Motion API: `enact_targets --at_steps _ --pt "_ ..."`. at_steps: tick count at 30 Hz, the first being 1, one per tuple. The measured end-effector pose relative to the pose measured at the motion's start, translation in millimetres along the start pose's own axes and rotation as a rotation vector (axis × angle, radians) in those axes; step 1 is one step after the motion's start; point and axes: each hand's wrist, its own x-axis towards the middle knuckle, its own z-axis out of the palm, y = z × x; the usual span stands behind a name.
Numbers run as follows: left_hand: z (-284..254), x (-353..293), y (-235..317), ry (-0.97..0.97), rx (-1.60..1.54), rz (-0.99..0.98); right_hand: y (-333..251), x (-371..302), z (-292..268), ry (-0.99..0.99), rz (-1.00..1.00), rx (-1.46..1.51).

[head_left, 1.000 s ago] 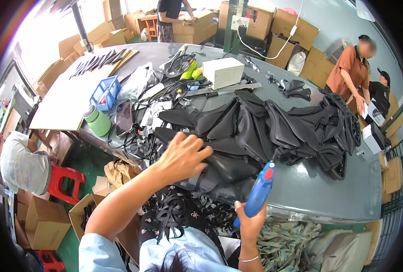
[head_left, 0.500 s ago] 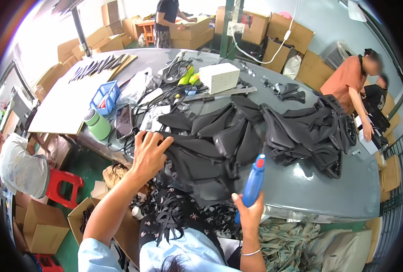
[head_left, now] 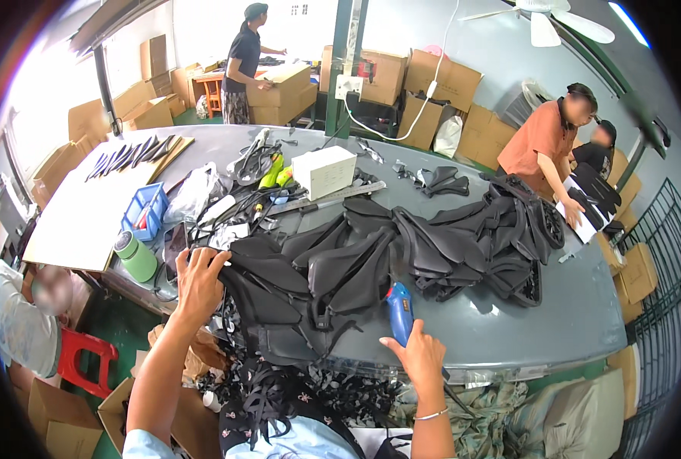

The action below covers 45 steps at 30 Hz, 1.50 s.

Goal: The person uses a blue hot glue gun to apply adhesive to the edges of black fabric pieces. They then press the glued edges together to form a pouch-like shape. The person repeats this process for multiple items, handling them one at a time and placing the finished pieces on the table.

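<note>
Black moulded padded pieces (head_left: 352, 275) lie in an overlapping heap on the grey table in front of me. At the heap's near left end, my left hand (head_left: 200, 284) grips the edge of a black moulded piece (head_left: 268, 279) between bent fingers and thumb. My right hand (head_left: 421, 356) is wrapped round a blue hand tool (head_left: 401, 314) with a red part near its top and a cord trailing below. The tool's head points up and slightly left, close to the pieces' right side; whether its tip touches them I cannot tell.
Left of the heap stand a green flask (head_left: 135, 258) and a blue basket (head_left: 144, 211). A white box (head_left: 324, 173) sits behind among cables. Dark scraps (head_left: 333, 382) lie below the table edge. A person in orange (head_left: 536, 149) works at the far right; another person (head_left: 243, 65) stands at the back.
The blue tool has come down and tilted leftward, nearer the black pieces. My left hand keeps its hold on the edge. The whole view has shifted, showing more of the room's back.
</note>
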Motion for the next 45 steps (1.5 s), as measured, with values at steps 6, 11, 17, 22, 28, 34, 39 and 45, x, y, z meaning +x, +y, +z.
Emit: enact_targets --at_steps 6,11,17,22,28,34,39,45 --pt "7.5 -16.3 -16.1 0.039 -0.031 -0.049 17.4 17.6 17.2 0.106 -0.029 -0.098" --pt "4.9 -21.5 -7.0 0.03 -0.089 -0.052 -6.5 8.7 -9.4 0.354 -0.193 -0.12" --pt "-10.9 -3.5 24.5 0.02 -0.132 0.024 -70.6 -7.1 -24.7 0.37 -0.588 0.377" --pt "-11.6 3.2 34.1 0.017 -0.09 0.037 -68.1 -2.2 -22.3 0.384 -0.62 0.366" --pt "1.5 -22.7 22.6 -0.043 -0.125 -0.024 -14.6 23.3 -40.5 0.504 -0.484 0.27" --pt "-9.1 22.8 55.5 -0.122 -0.316 0.055 -42.3 25.3 -43.4 0.404 -0.646 0.39" --pt "-36.4 64.2 86.1 -0.035 -0.279 0.221 -106.8 36.1 -36.4 0.189 -0.699 0.566" --pt "-49.4 84.5 120.1 0.087 -0.181 0.4 -147.7 51.6 -45.0 0.21 -0.513 0.521"
